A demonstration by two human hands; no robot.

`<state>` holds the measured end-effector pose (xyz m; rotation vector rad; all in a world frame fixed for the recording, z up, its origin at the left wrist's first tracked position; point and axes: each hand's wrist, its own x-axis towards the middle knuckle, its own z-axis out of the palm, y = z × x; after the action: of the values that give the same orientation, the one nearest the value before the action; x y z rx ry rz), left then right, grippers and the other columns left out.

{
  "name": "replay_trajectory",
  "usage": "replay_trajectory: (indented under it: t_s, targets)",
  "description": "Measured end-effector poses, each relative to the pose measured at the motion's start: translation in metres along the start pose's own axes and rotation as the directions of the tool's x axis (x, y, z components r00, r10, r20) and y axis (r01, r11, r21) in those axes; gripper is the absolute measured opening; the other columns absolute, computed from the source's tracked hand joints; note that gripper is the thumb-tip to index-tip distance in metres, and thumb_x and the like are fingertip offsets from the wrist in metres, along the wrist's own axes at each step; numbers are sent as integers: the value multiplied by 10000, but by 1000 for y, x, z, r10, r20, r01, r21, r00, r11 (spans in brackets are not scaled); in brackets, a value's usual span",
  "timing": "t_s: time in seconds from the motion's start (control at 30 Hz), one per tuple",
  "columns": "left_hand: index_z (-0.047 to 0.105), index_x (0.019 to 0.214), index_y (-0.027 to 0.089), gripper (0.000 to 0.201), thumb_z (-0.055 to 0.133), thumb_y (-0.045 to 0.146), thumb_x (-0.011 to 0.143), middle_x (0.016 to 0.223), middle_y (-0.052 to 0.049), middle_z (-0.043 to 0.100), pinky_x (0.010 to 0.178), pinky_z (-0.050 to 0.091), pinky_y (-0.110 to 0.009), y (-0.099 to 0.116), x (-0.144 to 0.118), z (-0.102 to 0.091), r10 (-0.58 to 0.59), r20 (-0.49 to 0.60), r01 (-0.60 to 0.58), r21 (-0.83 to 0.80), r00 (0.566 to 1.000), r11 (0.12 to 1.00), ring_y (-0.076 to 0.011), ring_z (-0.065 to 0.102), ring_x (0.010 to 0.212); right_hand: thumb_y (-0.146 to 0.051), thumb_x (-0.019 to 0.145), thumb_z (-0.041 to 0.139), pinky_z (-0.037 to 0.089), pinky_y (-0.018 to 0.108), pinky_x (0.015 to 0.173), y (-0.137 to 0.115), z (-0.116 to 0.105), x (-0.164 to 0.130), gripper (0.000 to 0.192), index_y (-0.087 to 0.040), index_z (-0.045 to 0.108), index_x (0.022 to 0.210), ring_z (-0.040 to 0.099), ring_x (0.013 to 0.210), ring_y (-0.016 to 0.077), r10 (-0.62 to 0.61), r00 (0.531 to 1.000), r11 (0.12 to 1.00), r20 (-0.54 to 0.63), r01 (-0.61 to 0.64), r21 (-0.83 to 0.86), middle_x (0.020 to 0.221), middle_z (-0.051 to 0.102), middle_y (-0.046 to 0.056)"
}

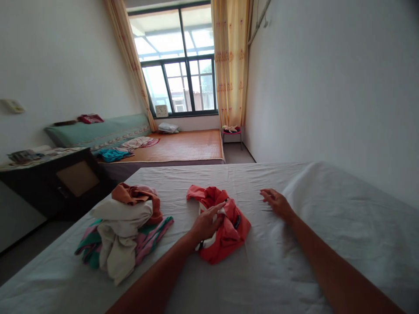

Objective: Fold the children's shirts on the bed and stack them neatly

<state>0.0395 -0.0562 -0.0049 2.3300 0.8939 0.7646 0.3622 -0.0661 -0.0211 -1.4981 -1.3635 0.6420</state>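
One red garment [225,226] lies crumpled near the middle of the white bed [294,270], with a bit of white and black showing in its folds. The left hand [206,222] rests on its left side, fingers stretched over the cloth and touching it; they lie flat rather than closed, so it presses more than grips. The right hand [276,201] lies open and flat on the sheet, well to the right of the garment, holding nothing. Both forearms are bare.

Left of the garment, close but apart from it, sits one pile of clothes [124,226]: a rust-orange piece on top, a cream one below it, and a pink-and-green striped piece at the bottom. How many pieces it holds in all I cannot tell.

Beyond the bed stands a second bed [183,146] with a woven mat, and on it a blue cloth [111,154] and a pale patterned one. A green sofa [98,131] runs along the left wall, and a dark cabinet [59,179] stands nearer. One window [178,65] is flanked by two yellow curtains [231,65], with a small red stool [231,133] below the right one.
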Motion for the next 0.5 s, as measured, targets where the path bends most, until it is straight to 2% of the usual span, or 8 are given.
replay_trajectory:
  t_s: [0.07,0.13,0.2,0.27,0.37,0.43,0.47,0.5]
  targets:
    - [449,1361,246,507,488,274,856,1348,-47,538,1033,393,-313,-4,-2,0,5,4,-5,4,1000,1000,-199,514,1216,-500,828,494,514,346,711,-23,22,-10,386,-234,605,1085,646,838,208,-44,986,995,159,29,95,1066,672,73]
    - [461,1344,254,504,503,278,843,1339,-41,547,1024,401,-312,-5,-2,-2,-17,6,16,17,1000,1000,-201,533,1194,-461,779,591,511,365,773,-41,47,-24,483,-254,550,1214,621,961,230,-150,945,984,291,115,134,1165,639,79]
    - [471,1332,255,516,532,280,820,1333,-42,552,1014,408,-316,-3,0,-3,-29,11,28,25,1000,999,-209,547,1173,-379,697,691,491,405,847,-52,67,-37,605,-283,522,1270,586,1037,255,-242,903,970,356,215,114,1219,610,74]
    - [493,1314,250,528,573,293,794,1300,-44,579,991,422,-319,1,1,-6,-37,9,37,15,999,999,-219,564,1142,-298,699,675,468,419,889,-56,76,-44,491,-283,594,1183,575,1039,258,-301,880,953,366,288,91,1156,636,62]
    - [606,1187,240,420,605,352,783,1121,-34,680,893,470,-299,2,3,-17,-95,-57,94,-24,994,995,-212,629,986,-243,735,591,494,366,819,-52,64,-38,226,-247,647,954,600,913,218,-270,936,958,227,236,164,938,672,30]
    - [673,1058,222,321,592,388,795,1006,-29,713,851,476,-285,-4,4,-32,-129,-165,120,-67,978,991,-203,643,911,-246,691,620,507,315,751,-42,41,-25,205,-244,608,895,605,831,182,-145,989,942,-10,141,305,863,659,-9]
    - [691,998,209,294,583,398,800,966,-30,718,841,475,-283,-9,5,-40,-146,-233,129,-89,961,988,-203,643,897,-248,653,646,508,294,732,-35,28,-17,240,-249,588,886,606,809,166,-51,988,915,-148,105,390,855,653,-27]
    - [698,954,197,286,582,407,799,935,-33,720,834,474,-283,-15,5,-47,-166,-302,140,-106,939,985,-206,641,893,-253,623,662,508,275,699,-26,14,-10,284,-259,571,891,608,786,152,73,956,877,-283,74,475,852,646,-43]
